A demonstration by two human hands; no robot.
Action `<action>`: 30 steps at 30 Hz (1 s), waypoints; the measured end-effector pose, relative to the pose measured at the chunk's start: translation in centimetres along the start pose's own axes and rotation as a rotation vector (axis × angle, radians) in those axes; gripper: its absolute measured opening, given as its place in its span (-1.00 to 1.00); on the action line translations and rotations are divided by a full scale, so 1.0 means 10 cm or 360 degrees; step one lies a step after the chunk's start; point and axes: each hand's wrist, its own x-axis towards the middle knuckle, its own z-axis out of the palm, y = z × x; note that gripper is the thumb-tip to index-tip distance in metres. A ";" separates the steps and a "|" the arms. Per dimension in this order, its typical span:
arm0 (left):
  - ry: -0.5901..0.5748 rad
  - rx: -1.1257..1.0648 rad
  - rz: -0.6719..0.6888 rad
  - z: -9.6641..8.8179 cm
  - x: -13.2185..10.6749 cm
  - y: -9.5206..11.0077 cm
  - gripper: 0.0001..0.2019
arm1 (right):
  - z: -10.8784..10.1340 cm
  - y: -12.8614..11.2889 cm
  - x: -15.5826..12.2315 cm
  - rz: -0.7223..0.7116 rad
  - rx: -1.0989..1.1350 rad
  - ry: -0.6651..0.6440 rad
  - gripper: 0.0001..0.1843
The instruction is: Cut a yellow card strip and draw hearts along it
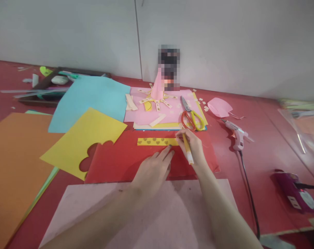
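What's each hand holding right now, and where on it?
Right hand grips the yellow pen near its tip end; left hand holds nothing, lying flat on the red paper.

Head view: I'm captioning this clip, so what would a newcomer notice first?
The right hand holds a yellow pen to a heart-patterned yellow strip on the central red sheet, the left hand flat beside it. Behind stands a pink cone; left lies a yellow sheet with a flower-shaped hole.
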 end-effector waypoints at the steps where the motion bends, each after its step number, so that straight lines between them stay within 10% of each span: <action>1: -0.0001 -0.0005 0.0002 0.00 0.00 0.00 -0.61 | 0.00 0.01 0.00 0.0004 0.0000 -0.0003 -0.88; 25: -0.0019 0.0016 -0.0015 0.01 -0.01 -0.01 -0.59 | -0.01 -0.07 -0.02 -0.0018 0.0001 0.0025 -0.92; 30: -0.0039 -0.0007 -0.0020 0.00 -0.01 -0.01 -0.57 | -0.03 -0.13 0.01 0.0096 -0.0021 0.0341 -0.83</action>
